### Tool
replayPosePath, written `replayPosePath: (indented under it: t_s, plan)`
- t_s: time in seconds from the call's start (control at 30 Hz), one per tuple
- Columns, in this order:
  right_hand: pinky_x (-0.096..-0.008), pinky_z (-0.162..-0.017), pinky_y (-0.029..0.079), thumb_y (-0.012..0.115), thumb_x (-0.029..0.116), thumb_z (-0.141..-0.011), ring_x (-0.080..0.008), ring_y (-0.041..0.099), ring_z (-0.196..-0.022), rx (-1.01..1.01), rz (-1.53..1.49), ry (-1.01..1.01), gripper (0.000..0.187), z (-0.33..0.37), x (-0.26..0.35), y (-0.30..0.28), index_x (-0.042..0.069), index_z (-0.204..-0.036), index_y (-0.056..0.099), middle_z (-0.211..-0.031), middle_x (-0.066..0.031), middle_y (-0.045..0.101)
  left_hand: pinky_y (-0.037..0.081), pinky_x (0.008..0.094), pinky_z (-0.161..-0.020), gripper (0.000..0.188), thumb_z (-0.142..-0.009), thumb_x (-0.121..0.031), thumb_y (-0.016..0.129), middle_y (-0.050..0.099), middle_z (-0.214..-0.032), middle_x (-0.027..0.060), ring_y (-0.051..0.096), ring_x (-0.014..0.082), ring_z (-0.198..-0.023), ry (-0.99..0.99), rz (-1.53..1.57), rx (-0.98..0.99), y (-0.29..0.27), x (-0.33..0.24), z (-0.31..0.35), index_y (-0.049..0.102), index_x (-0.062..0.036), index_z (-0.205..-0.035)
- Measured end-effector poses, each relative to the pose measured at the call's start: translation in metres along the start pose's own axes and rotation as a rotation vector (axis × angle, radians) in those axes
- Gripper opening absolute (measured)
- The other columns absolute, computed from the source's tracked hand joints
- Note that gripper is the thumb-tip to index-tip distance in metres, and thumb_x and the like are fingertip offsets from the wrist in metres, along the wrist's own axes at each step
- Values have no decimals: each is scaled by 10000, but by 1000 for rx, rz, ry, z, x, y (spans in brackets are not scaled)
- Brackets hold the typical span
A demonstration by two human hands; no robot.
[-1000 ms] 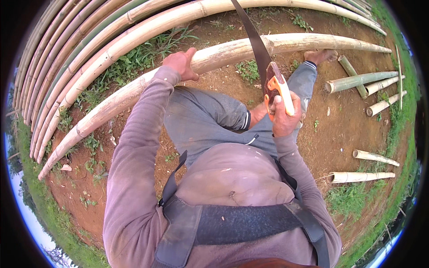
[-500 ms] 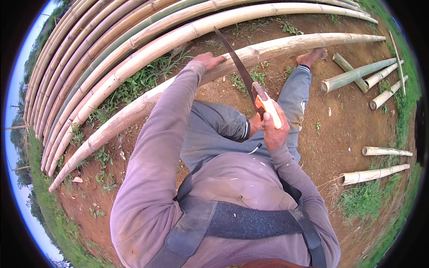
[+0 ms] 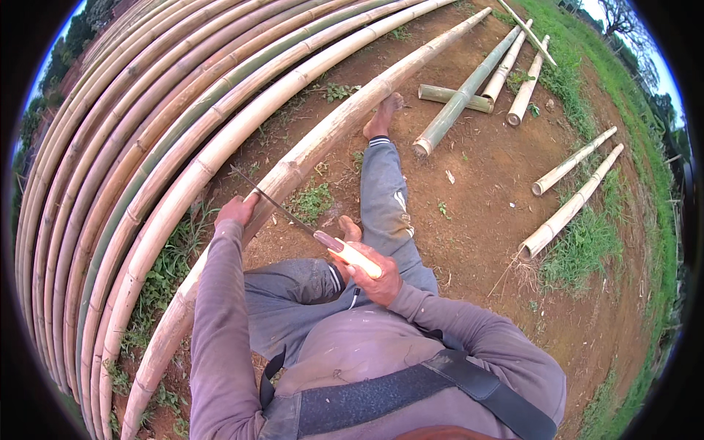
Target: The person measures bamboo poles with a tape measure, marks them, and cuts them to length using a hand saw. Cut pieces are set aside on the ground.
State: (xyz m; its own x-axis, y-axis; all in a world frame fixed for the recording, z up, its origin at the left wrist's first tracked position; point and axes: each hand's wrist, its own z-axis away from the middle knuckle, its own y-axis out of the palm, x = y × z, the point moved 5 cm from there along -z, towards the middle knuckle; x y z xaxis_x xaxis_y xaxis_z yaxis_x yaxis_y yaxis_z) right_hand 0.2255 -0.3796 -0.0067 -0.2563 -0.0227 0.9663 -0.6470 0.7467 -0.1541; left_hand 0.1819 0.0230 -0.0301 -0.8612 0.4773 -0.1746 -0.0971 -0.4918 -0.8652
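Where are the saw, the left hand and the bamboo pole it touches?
Saw (image 3: 355, 255), head view: on its pale handle.
Left hand (image 3: 235, 212), head view: on its back.
Bamboo pole (image 3: 326, 137), head view: on its middle stretch.

From my remote seat I see the saw (image 3: 328, 241) extending forward-left from the right hand (image 3: 379, 280) across a bamboo pole (image 3: 308, 163); the left hand (image 3: 236, 210) lies on it. Parallel poles (image 3: 214, 152) lie farther left of this grip; short lengths (image 3: 573, 202), right and ahead-right.

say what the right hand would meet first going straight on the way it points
Along its saw, the right hand would likely meet the pale bamboo pole first, close beside the left hand, though depth is unclear.
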Motion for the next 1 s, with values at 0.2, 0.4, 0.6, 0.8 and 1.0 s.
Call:
replayPosePath:
  t_s: [0.2, 0.4, 0.6, 0.8, 1.0]
  plan:
    - [-353, -932, 593, 729, 164, -983, -240, 752, -1095, 11, 58, -75, 467, 8, -1, -6, 48, -1422, 619, -1262, -160, 739, 442, 469, -1153, 863, -918, -748, 428, 624, -1461, 233, 600, 384, -1363, 12, -65, -35, -3, -14, 12, 601, -122, -1487]
    - [-385, -831, 594, 708, 358, -992, -331, 765, -846, -43, 74, -74, 513, -83, -9, 68, 80, -1413, 612, -1059, -171, 779, 450, 493, -1142, 847, -925, -752, 429, 628, -1447, 247, 598, 404, -1358, 24, -85, -99, -5, -13, 11, 608, -128, -1468]
    - [-362, -964, 587, 737, 172, -992, -225, 735, -1134, 50, 46, 12, 469, 33, 12, -13, 14, -1413, 604, -1291, -145, 724, 502, 484, -1083, 1000, -856, -830, 539, 673, -1349, 287, 651, 425, -1275, 129, -113, -38, 1, 4, 16, 514, -27, -1451]
    - [-376, -945, 573, 742, 217, -985, -226, 740, -1117, -61, 235, -228, 430, -55, -13, 37, 41, -1368, 656, -1256, -122, 750, 529, 435, -1088, 1022, -709, -627, 890, 667, -1392, 223, 656, 363, -1289, 132, -209, 10, -20, -30, 58, 520, -26, -1448]
    - [-333, -880, 590, 753, 238, -977, -222, 770, -1025, -21, 110, 32, 419, -76, -23, 52, 71, -1354, 675, -1180, -159, 767, 524, 440, -1089, 988, -711, -622, 879, 680, -1371, 212, 663, 359, -1274, 131, -214, 3, -23, -25, 59, 567, -34, -1441]
